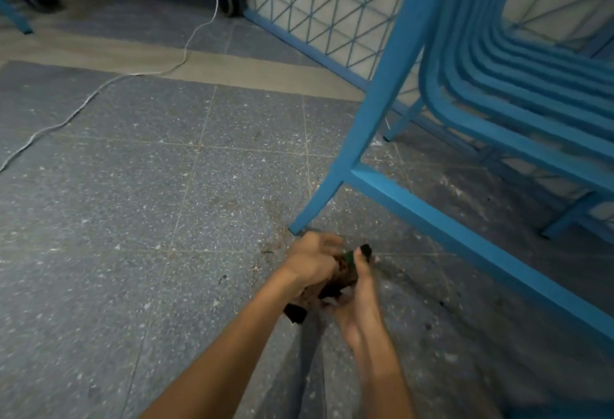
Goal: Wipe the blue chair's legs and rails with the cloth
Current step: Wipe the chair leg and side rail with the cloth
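Head view, near to far.

- Both hands are low over the tiled floor (133, 219). The left hand (310, 264) has its fingers curled round one end of the cloth (345, 274). The right hand (357, 305) holds the other end, thumb pressed on top. Both grips are closed on the cloth, which is bunched between them, and nothing else is held.
- Cloth: dark, with a green patch. One tail hangs below the left hand and one corner sticks up past the right thumb. Judged soft, limp and light, so it will fold round a tube readily. Frame is blurred here; I cannot tell whether it is wet or dry.
- The cloth is off the chair, just beside the foot of the front leg (382, 106).
- Blue chair (518, 93): painted frame, judged rigid and smooth. The leg slants up and away. The side rail (465, 239) joins it low down and runs to the right.
- Handling judgement: wrap the cloth round the leg in one hand and slide it along. Paint may be slick, so squeeze firmly. The free hand can steady the frame higher up the leg.
- Beyond: a white cord (99, 86) trails across the floor, and a blue-framed mesh panel (315, 3) stands behind the chair.
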{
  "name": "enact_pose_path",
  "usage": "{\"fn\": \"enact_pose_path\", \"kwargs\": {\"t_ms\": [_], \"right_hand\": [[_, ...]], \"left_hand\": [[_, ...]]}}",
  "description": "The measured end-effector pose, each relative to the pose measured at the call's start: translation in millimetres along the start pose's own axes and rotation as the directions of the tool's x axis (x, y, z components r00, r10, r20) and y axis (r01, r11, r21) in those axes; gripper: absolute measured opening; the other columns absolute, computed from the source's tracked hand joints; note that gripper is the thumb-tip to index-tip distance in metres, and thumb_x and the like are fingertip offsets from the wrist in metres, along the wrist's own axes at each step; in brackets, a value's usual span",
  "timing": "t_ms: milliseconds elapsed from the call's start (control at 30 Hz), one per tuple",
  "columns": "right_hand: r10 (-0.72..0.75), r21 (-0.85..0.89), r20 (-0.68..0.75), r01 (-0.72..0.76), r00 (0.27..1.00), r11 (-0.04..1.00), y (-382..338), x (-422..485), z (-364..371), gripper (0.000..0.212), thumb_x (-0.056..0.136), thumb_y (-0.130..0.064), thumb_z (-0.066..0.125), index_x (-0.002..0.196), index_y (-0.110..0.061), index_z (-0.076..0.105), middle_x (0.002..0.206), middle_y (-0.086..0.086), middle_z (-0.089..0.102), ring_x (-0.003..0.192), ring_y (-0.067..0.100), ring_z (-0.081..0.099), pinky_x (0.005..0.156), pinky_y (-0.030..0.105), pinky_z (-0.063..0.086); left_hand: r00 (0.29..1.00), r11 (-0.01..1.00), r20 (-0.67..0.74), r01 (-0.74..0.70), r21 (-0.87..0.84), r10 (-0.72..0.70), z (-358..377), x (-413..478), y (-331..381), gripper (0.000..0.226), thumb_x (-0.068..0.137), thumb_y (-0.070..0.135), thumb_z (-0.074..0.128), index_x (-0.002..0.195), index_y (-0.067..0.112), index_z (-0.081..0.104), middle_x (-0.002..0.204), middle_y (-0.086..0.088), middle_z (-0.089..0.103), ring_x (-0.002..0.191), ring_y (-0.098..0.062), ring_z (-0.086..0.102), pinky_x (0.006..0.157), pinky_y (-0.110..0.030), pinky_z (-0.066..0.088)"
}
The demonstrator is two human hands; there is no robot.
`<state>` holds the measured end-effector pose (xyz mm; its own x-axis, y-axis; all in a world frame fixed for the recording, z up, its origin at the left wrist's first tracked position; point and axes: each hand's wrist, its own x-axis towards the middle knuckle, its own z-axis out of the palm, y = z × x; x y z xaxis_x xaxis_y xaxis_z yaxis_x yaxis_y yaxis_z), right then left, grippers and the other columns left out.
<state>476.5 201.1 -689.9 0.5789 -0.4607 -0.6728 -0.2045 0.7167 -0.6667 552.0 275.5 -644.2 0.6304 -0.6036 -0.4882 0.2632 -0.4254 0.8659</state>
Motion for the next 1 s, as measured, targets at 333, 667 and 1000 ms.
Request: {"fn": "enact_pose_path", "kwargs": {"t_ms": [333, 667, 1000], "right_hand": [[-0.094, -0.040, -0.124, 0.089, 0.988, 0.995, -3, 65, 49, 0.032, 0.090, -0.002, 0.048, 0.121, -0.008, 0.053, 0.109, 0.018, 0.064, 0.083, 0.021, 0.063, 0.062, 0.027, 0.052], [-0.132, 0.016, -0.046, 0.133, 0.990, 0.991, -26, 41, 80, 0.020, 0.088, 0.002, 0.041, 0.082, -0.010, 0.055, 0.067, 0.006, 0.048, 0.056, 0.015, 0.044, 0.052, 0.028, 0.036], [-0.571, -0.253, 0.040, 0.561, 0.820, 0.788, -17, 1, 85, 0.038, 0.098, -0.012, 0.050, 0.134, -0.021, 0.050, 0.113, 0.000, 0.065, 0.103, 0.010, 0.061, 0.090, 0.024, 0.048]], "left_hand": [[0.993, 0.970, -0.072, -0.070, 0.234, 0.089, -90, 22, 61, 0.024, 0.091, 0.001, 0.054, 0.108, 0.014, 0.065, 0.113, -0.001, 0.066, 0.111, -0.018, 0.057, 0.090, -0.035, 0.047], [0.959, 0.920, -0.009, -0.270, 0.284, 0.284, -64, 21, 79, 0.063, 0.083, -0.022, 0.032, 0.127, 0.018, 0.055, 0.112, 0.007, 0.061, 0.100, -0.001, 0.057, 0.066, -0.004, 0.046], [0.968, 0.951, -0.111, -0.193, 0.242, 0.224, -74, 32, 68, 0.062, 0.080, -0.023, 0.032, 0.114, 0.022, 0.058, 0.117, -0.001, 0.063, 0.111, -0.014, 0.057, 0.072, -0.019, 0.049]]}}
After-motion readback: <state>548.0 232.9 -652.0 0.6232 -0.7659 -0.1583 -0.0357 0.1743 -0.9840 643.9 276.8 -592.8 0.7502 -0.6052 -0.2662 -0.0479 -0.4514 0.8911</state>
